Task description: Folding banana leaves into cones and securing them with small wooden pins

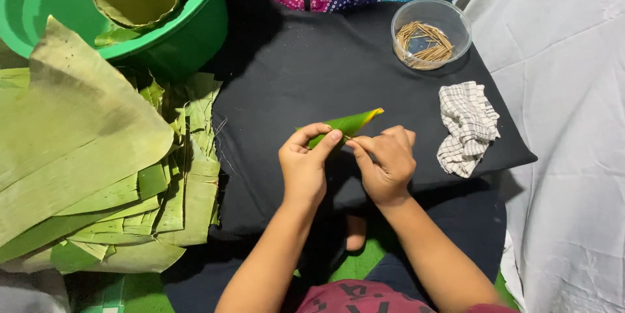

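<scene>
My left hand (303, 166) and my right hand (388, 163) both pinch a small folded green banana-leaf piece (351, 121) with a yellow tip, held over a black cloth (306, 65). The left thumb and forefinger press the leaf's near end. My right fingers meet it from the right side, and whether they also hold a thin stick is too small to tell. A clear plastic bowl (431, 31) of several thin wooden sticks sits at the far right of the cloth.
A stack of cut banana leaves (97, 176) lies to the left. A green plastic tub (156, 33) with leaves in it stands at the far left. A checked white rag (467, 128) lies right of my hands. White sheet (566, 124) covers the right side.
</scene>
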